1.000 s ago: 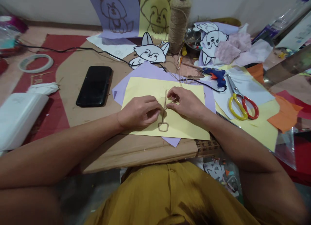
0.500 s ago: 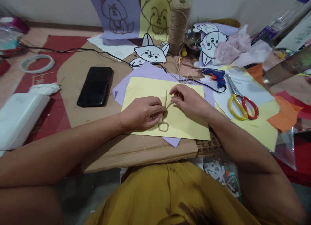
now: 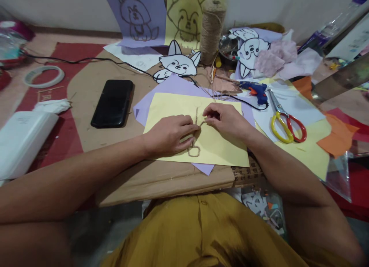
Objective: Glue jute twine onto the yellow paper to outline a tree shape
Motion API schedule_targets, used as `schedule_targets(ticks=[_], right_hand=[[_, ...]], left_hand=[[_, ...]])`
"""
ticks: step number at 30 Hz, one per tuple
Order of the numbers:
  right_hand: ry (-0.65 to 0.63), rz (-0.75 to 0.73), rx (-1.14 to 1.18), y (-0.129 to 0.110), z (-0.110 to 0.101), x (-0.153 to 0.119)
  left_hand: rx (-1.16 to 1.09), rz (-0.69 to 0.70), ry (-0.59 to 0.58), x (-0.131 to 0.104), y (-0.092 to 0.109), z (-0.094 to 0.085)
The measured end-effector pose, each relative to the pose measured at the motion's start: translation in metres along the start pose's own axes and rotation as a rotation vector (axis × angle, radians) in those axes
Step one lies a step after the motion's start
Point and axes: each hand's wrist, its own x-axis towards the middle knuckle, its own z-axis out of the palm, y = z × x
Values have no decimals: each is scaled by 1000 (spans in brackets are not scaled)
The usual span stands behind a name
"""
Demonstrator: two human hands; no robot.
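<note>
A yellow sheet of paper [image 3: 225, 151] lies in front of me, with a thin line of brown twine [image 3: 196, 114] on it that ends in a small rounded loop at the bottom. The fingertips of my left hand [image 3: 173, 134] rest on the twine, pressing it against the paper, with the thumb apart from the index finger. My right hand [image 3: 223, 119] pinches a loose strand of the twine between thumb and fingers, just right of the left fingertips. Part of the line is hidden under my left hand.
Scissors [image 3: 284, 123] and a blue glue gun [image 3: 255, 91] lie to the right. A twine spool [image 3: 212, 32] stands behind, near a cut-out fox drawing [image 3: 178, 63]. On the left are a black phone [image 3: 113, 103], a tape roll [image 3: 44, 75] and a white box-like object [image 3: 25, 142].
My left fingertips have slid slightly right along the twine, nearer to my right hand. The right hand has shifted a little down, still pinching the strand.
</note>
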Motion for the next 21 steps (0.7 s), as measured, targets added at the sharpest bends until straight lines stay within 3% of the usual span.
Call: schedule_targets(ticks=[7,21], right_hand=[[-18,2,0,0,0,1],[-44,-65,-127,8,-11,2]], left_hand=[[64,-5,12,1,2,0],[17,-57,-108,5,3,-5]])
